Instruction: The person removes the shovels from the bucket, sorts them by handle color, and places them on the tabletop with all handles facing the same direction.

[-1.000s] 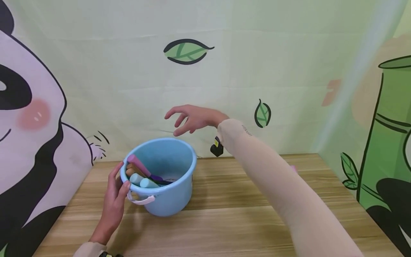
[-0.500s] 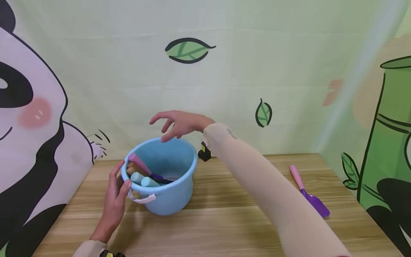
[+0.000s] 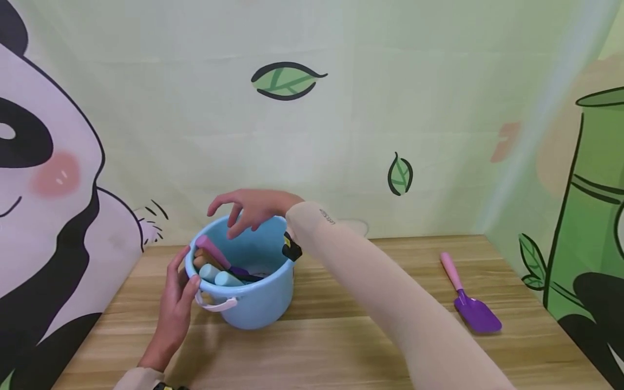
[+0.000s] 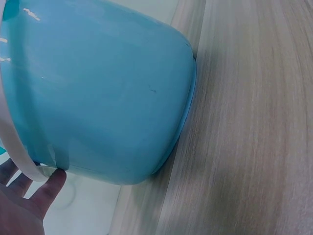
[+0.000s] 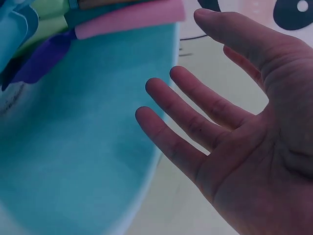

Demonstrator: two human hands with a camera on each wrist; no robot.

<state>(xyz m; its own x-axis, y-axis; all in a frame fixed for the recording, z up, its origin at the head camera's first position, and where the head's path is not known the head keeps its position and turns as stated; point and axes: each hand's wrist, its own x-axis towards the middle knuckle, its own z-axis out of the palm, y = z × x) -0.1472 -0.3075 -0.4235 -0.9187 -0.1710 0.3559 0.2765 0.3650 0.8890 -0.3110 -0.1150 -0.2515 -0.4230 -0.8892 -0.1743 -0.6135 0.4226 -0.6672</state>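
A light blue bucket with a white handle stands on the wooden table. My left hand holds its rim at the left side, thumb toward the front; the left wrist view shows that thumb against the bucket's side. Over the bucket's opening hovers my right hand, fingers spread, with nothing in it. Inside the bucket lie a pink-handled purple shovel, two light blue handles and brown handles. The tools' lower ends are partly hidden by the bucket wall.
A second purple shovel with a pink handle lies on the table at the right. Behind the table hangs a pale green backdrop printed with a panda, leaves and bamboo.
My right hand has moved left and down, from behind the bucket to over its opening. The shovel at the right has come out from behind my sleeve. My left hand stays at the rim.
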